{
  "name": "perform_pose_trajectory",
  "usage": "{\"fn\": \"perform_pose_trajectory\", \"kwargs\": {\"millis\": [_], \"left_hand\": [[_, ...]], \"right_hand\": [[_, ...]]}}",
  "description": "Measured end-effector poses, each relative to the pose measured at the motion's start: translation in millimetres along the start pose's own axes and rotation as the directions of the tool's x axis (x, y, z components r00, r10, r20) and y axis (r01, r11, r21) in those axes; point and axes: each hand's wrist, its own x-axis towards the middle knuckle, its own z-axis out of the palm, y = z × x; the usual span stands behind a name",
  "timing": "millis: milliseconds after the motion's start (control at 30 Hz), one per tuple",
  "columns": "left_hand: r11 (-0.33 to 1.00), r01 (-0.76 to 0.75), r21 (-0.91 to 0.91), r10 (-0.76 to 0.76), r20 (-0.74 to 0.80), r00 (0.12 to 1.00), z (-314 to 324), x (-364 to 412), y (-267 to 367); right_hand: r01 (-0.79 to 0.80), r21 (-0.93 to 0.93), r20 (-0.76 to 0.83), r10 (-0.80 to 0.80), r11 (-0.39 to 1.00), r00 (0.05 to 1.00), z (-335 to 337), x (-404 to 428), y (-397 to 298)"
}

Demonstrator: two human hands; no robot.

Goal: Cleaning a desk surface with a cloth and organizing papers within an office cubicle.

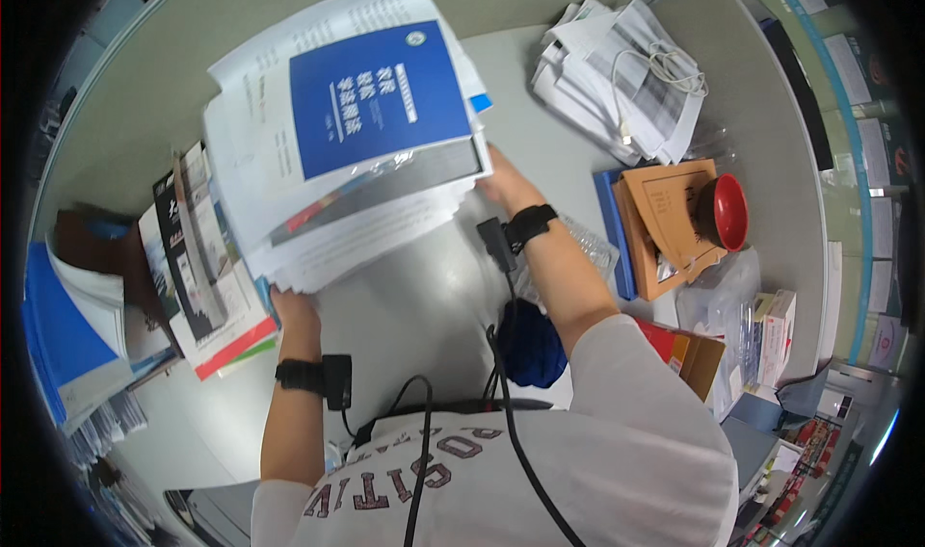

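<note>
A thick stack of white papers [253, 157] is between my two hands above the grey desk [405, 287]. On top of it lies a blue-covered book [376, 99] bearing white writing. A plastic pouch [376, 186] with a dark and red print rests along the stack's near side. My left hand [295, 314] holds the stack's near left corner, its fingers partly hidden underneath. My right hand [509, 179] grips the right side by the blue book's corner; most of its fingers are hidden behind the stack.
Books and magazines [202, 280] stand piled at left, beside blue folders [65, 330]. At right lie loose papers [614, 77] with a white cable [665, 70], brown document envelopes [665, 207], a red-and-black bowl [726, 211] and clear plastic containers [723, 294]. Partition walls [766, 113] edge the desk.
</note>
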Motion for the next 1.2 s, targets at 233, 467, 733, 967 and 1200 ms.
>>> {"fn": "perform_pose_trajectory", "kwargs": {"millis": [233,467,733,967,1200], "left_hand": [[0.975,-0.093,0.2,0.065,0.144,0.987,8.4,0.3,3.9],[0.935,0.012,0.354,-0.008,-0.015,1.0,32.6,-20.4,9.5],[0.983,0.144,0.116,-0.126,-0.151,0.98,-9.4,-3.5,-15.4],[0.988,-0.059,0.146,0.032,0.181,0.983,-64.1,7.9,-45.1],[0.994,0.103,0.026,-0.103,0.0,0.995,13.6,-19.8,-18.6]], "right_hand": [[0.228,-0.59,-0.142,-0.378,0.774,0.915,-6.5,16.2,11.9],[0.047,-0.515,-0.127,-0.13,0.856,0.983,-28.0,42.9,-0.3],[0.059,0.049,-0.032,-0.057,0.997,0.998,-18.7,29.7,-30.1],[0.001,0.055,-0.067,0.003,0.999,0.998,-21.7,27.6,-27.2],[-0.017,0.001,-0.099,0.017,1.0,0.995,-18.9,45.7,-26.1]]}}
